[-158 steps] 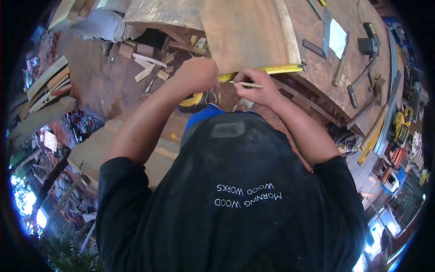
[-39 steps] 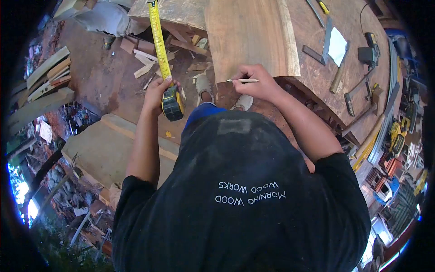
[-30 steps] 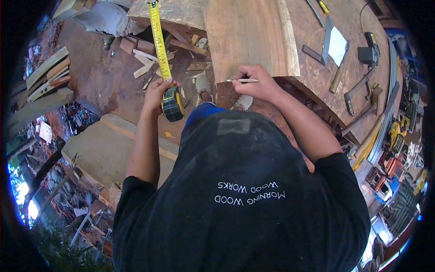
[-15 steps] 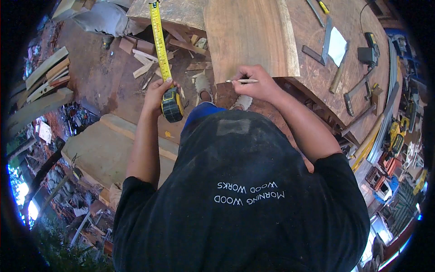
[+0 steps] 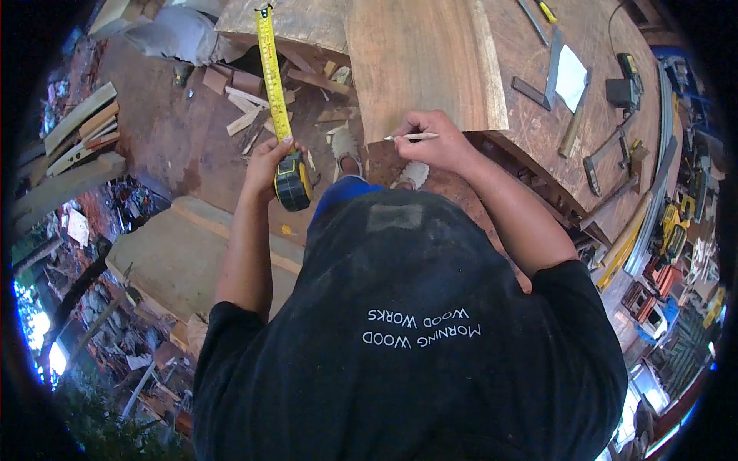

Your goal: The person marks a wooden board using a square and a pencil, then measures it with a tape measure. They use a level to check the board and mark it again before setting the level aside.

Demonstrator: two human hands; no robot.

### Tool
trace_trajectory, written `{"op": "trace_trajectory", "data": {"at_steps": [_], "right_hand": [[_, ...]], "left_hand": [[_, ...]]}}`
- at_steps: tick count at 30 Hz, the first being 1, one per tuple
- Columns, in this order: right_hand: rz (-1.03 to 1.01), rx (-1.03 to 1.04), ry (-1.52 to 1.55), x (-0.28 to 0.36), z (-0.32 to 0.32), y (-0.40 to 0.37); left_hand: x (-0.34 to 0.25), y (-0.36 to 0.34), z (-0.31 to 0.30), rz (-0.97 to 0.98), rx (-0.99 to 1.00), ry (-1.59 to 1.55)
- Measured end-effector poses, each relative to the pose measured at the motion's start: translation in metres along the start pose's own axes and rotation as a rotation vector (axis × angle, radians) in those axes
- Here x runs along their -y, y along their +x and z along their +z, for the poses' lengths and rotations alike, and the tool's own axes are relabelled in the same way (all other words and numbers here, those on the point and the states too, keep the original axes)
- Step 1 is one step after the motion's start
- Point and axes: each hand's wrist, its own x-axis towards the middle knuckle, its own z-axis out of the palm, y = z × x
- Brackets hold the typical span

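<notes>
My left hand (image 5: 269,160) is closed on a black and yellow tape measure (image 5: 293,181). Its yellow blade (image 5: 272,77) extends up and away from the case, with the thumb at the blade's lower end. The blade stands left of a wide brown wooden board (image 5: 419,65), apart from it. My right hand (image 5: 434,138) pinches a thin pale pencil (image 5: 415,137) at the board's near edge, its tip pointing left near the board's corner.
The board lies on a workbench (image 5: 538,154). On the bench's right are a square (image 5: 553,73), white paper (image 5: 572,79), a hammer (image 5: 570,134) and a black and yellow tool (image 5: 629,73). Wood offcuts (image 5: 244,119) litter the ground, and planks (image 5: 81,127) are stacked left.
My left hand and the tape measure have shifted very slightly down. My right hand with the pencil stays at the board's edge.
</notes>
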Motion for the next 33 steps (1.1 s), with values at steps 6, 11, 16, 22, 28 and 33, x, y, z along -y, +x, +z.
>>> {"op": "trace_trajectory", "data": {"at_steps": [6, 11, 16, 22, 28, 33], "right_hand": [[-0.019, 0.021, 0.028, 0.001, -0.003, 0.0], [0.045, -0.027, 0.232, -0.002, -0.005, -0.012], [0.159, -0.105, 0.47, 0.011, -0.014, -0.04], [-0.1, -0.298, 0.184, 0.06, -0.03, -0.061], [0.046, -0.63, 0.408, 0.035, -0.07, -0.121], [0.099, -1.129, 0.98, -0.028, -0.131, -0.191]], "left_hand": [[-0.007, -0.005, 0.004, -0.007, 0.026, -0.021], [-0.018, -0.008, 0.007, 0.05, -0.006, 0.122], [-0.063, -0.019, 0.064, 0.18, 0.1, 0.159], [-0.094, -0.013, 0.217, 0.445, 0.209, 0.068], [-0.069, 0.002, 0.315, 0.591, 0.488, 0.592], [-0.049, 0.002, 0.312, 0.861, 0.464, 0.693]]}}
